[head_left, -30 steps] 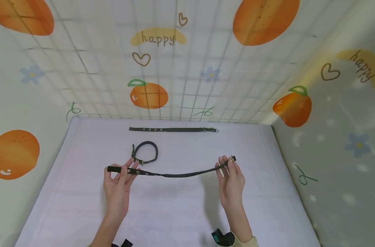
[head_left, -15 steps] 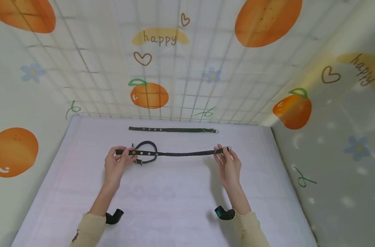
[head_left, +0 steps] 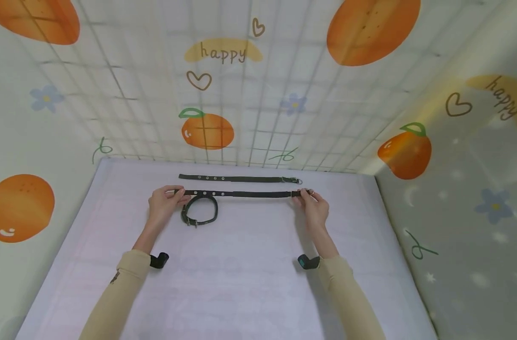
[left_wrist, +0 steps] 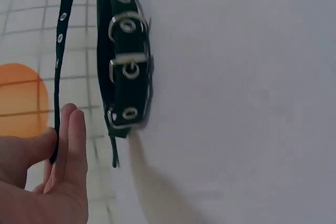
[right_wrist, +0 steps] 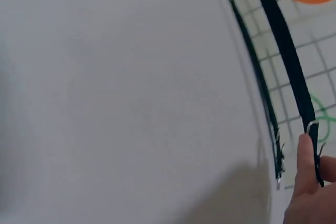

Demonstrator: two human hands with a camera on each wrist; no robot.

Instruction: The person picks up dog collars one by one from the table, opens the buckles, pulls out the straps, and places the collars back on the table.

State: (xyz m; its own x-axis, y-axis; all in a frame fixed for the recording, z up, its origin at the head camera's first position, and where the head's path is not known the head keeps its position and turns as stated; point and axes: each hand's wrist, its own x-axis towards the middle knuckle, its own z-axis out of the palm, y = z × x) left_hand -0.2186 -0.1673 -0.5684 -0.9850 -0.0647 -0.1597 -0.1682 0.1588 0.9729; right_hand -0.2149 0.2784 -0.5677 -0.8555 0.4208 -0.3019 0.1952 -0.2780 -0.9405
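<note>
A dark collar (head_left: 258, 194) with metal eyelets is stretched straight between both hands, in front of the far collar. My left hand (head_left: 162, 204) pinches its eyelet end between thumb and fingers, as the left wrist view also shows. At the buckle end, my right hand (head_left: 315, 212) pinches it near the metal ring. Just below the held collar, a second collar (head_left: 217, 208) is buckled into a loop; its buckle and eyelets show large in the left wrist view. Farther back, a third collar (head_left: 254, 179) lies straight, buckle to the right.
A white-covered table (head_left: 241, 283) bears the collars. Behind it rises a curtain (head_left: 250, 94) printed with oranges and a grid, with similar cloth at both sides. Small dark cameras (head_left: 159, 260) sit at the wrists.
Both hands have moved forward, away from the body, carrying the collar past the looped one toward the far collar. It was sagging earlier and is now straight. The other two collars stay put.
</note>
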